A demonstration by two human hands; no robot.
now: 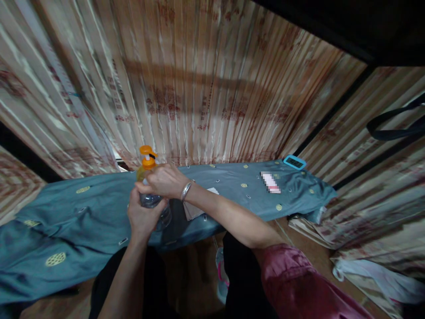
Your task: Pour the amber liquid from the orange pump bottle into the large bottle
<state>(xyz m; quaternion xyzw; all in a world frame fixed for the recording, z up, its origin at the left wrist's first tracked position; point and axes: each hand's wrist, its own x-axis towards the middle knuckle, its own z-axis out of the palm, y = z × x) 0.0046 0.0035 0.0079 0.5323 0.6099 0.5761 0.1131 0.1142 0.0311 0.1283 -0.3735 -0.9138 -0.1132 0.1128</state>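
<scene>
My left hand (142, 210) is wrapped around a clear plastic bottle (165, 220), whose lower end shows beside the thumb. Over its upper end my right hand (166, 180) is closed, with a silver bangle at the wrist; the bottle's top is hidden by the fingers. Directly behind my hands stands a pump bottle (148, 164) with an orange pump head and yellowish contents, partly covered by the right hand. Whether the hands touch it, I cannot tell. Under my right wrist lies a flat greyish-brown piece of paper or card (194, 211) with a white edge.
A teal patterned cloth (232, 201) covers the narrow table. Toward the right lie a blurred-out white and pink item (271, 182) and a blue-framed digital clock (294, 162). Patterned curtains (199, 88) hang behind. A dark strap (395, 126) hangs at right; a slipper (222, 277) is below.
</scene>
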